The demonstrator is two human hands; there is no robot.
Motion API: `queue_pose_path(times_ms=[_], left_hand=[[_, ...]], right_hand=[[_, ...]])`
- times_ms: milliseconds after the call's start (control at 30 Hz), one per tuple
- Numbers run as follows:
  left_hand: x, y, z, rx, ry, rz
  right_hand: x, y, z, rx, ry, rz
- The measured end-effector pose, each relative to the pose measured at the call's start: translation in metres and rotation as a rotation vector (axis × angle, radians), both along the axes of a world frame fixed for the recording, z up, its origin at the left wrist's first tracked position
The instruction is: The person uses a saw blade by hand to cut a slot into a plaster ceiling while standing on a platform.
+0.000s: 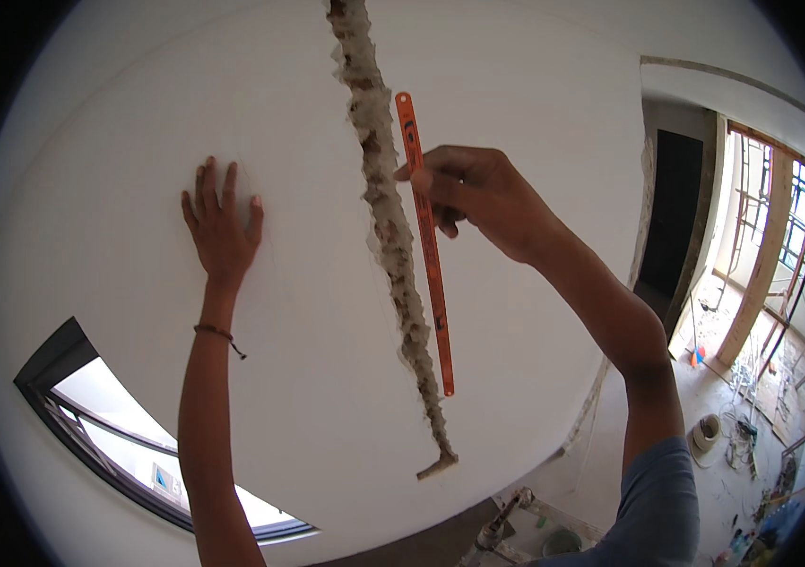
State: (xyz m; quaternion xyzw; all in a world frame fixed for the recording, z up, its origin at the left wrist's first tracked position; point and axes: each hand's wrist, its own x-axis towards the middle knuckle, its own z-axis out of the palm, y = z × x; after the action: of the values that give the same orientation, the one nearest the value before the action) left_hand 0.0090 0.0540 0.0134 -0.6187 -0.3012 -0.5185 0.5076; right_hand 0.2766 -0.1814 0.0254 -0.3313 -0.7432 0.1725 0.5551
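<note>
Right grip [485, 192] high on orange strip [434, 283]

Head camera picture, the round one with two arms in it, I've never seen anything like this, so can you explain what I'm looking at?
There's no machine here: these are a person's own bare hands. The camera is worn on their head, and its fisheye lens bends straight edges and darkens the corners. Left in the picture is the person's left.

Before them is a white wall with a rough, broken-edged groove cut into it. The left hand is spread against the wall, holding nothing. The right hand pinches a long, flat orange strip alongside the groove; whether the strip touches the wall is hard to tell. A dark-framed window sits at lower left.
</note>
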Motion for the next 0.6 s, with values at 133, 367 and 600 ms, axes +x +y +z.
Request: queue_pose_path(times_ms=[133, 367, 600], left_hand=[[-0.001, 0.004, -0.001, 0.031, 0.004, -0.006], [-0.005, 0.006, -0.002, 0.052, 0.002, -0.020], [-0.004, 0.008, -0.002, 0.052, -0.001, -0.058]], right_hand=[[0.001, -0.007, -0.028, -0.095, -0.032, -0.047], [0.012, -0.001, -0.033, -0.113, -0.031, -0.080], [0.022, 0.013, -0.030, -0.102, -0.030, -0.109]])
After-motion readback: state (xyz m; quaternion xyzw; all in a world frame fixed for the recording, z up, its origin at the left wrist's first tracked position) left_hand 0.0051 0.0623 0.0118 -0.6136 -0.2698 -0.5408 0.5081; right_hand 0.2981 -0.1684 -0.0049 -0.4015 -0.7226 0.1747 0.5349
